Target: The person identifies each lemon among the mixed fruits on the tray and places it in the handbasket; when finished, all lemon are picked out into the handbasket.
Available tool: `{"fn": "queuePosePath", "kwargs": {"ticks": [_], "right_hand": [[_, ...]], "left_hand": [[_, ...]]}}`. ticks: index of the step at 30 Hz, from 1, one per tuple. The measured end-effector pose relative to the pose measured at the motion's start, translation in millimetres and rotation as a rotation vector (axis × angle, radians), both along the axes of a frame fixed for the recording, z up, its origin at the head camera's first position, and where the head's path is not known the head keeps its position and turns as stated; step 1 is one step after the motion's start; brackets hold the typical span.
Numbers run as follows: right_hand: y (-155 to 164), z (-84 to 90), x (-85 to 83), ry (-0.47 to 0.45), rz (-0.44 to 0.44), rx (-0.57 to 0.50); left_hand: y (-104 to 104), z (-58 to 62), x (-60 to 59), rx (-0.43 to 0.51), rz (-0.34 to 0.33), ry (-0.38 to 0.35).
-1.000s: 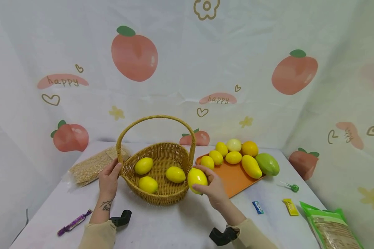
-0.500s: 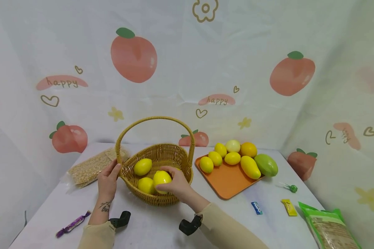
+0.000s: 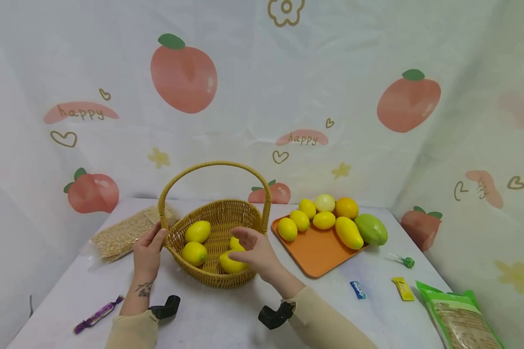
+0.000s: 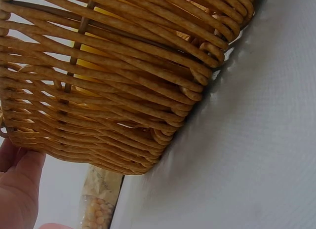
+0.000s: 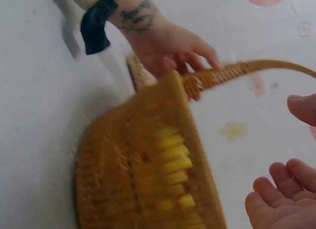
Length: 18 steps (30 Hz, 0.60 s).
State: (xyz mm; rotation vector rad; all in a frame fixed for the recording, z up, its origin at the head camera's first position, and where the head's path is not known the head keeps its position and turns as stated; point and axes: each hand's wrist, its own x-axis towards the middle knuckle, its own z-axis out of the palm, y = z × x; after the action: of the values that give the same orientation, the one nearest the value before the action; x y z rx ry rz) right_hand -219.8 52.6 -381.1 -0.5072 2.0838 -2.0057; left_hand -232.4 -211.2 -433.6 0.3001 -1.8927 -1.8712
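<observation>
A wicker basket (image 3: 214, 279) with a tall handle stands on the white table and holds several yellow lemons. My left hand (image 3: 147, 252) grips the basket's left rim at the foot of the handle, with the thumb against the weave (image 4: 108, 91). The right wrist view shows the left hand's fingers (image 5: 197, 49) on the handle. My right hand (image 3: 253, 249) hovers open just over the basket's right side and holds nothing. A lemon (image 3: 232, 264) lies right beneath its palm. In the right wrist view its relaxed fingers (image 5: 281, 199) are beside the basket's wall (image 5: 128, 179).
An orange tray (image 3: 319, 256) right of the basket carries lemons, mangoes and an orange. A clear bag of grain (image 3: 122, 232) lies to the left, a purple candy (image 3: 98, 314) at front left. Small candies (image 3: 357, 289) and a green bag (image 3: 463, 320) lie at front right.
My right hand carried a lemon from the basket's right side into the basket and let it go; the hand is now open above it. The left hand stayed on the rim.
</observation>
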Motion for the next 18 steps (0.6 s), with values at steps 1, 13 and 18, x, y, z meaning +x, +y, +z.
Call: {"fn": "queuePosePath", "kwargs": {"ticks": [1,13,18], "right_hand": [[6.1,1.4,0.1,0.005,-0.014,-0.033],[90.9,-3.0,-45.2,0.144,-0.566,-0.364],[127.4,-13.9,-77.2,0.071,-0.736,-0.226]], "left_hand": [[0.2,0.4,-0.3,0.003,0.000,0.000],[1.5,-1.7,0.6,0.018,-0.017,-0.015],[0.2,-2.1,0.8,0.018,-0.027,0.012]]}}
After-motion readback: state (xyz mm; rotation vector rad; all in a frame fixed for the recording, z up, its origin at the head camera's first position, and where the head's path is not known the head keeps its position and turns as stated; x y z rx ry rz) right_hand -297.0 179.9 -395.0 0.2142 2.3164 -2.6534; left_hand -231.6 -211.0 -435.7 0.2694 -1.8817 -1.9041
